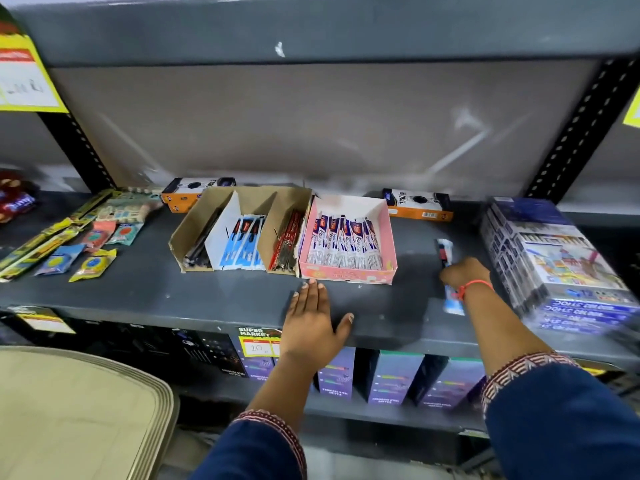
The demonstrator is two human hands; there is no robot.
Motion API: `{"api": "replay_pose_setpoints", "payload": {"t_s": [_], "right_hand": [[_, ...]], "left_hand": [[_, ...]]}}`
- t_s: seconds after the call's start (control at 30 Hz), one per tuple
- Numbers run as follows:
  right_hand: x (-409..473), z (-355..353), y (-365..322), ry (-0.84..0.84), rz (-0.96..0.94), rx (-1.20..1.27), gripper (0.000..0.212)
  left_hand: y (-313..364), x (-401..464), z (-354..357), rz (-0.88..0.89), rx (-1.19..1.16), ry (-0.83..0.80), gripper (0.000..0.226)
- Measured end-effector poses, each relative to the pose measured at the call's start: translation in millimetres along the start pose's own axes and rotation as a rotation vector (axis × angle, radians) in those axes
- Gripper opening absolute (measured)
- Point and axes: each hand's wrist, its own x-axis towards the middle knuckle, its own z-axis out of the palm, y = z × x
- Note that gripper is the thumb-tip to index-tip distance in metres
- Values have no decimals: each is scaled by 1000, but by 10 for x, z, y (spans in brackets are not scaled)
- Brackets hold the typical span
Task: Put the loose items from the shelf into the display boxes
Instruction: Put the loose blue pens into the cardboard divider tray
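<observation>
Right hand (464, 271), right of centre: fingers curled down onto the shelf (173, 296), over a loose packet (445, 252). Whether the grip has closed on it cannot be told; the knuckles hide the fingertips and the area is blurred. Packet is long, narrow, glossy, white-blue with a red and dark band. One end shows above the hand; a pale end shows below the wrist, by an orange thread band (474, 285). One packet or two, unclear.

Left hand (311, 317), lower centre: flat, fingers spread wide, palm down on the shelf's front edge, holding nothing. Fingertips lie just before the pink box (346, 273), probably to brace the body or steady the box for loading.

Pink box: thin card, open top, low front wall, so packets stand in rows with labels showing. It holds matching white-blue packets, so it is the likely destination. It is mostly full.

Touching its left side, a brown box (187, 244) of corrugated card, split by a white divider, holds pens in sleeves.

Far left: flat foil sachets (93, 265), loose. Far right: stacked shrink-wrapped packs (554, 265), blurred. Shelf is dark painted metal, scuffed.
</observation>
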Motion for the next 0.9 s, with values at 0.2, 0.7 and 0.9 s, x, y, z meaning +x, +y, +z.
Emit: {"api": "replay_pose_setpoints", "payload": {"t_s": [0.2,0.7,0.9], "right_hand": [[-65,15,35,36,11,-131,44],[-261,0,-32,-118,-75,-175,30],[-328,-54,-137,-96,-180,203,27]], "left_hand": [[-15,-2,-24,-7,-5,-34,79],[-47,0,-27,15,-5,-68,78],[-64,0,-50,31,-44,-92,79]]}}
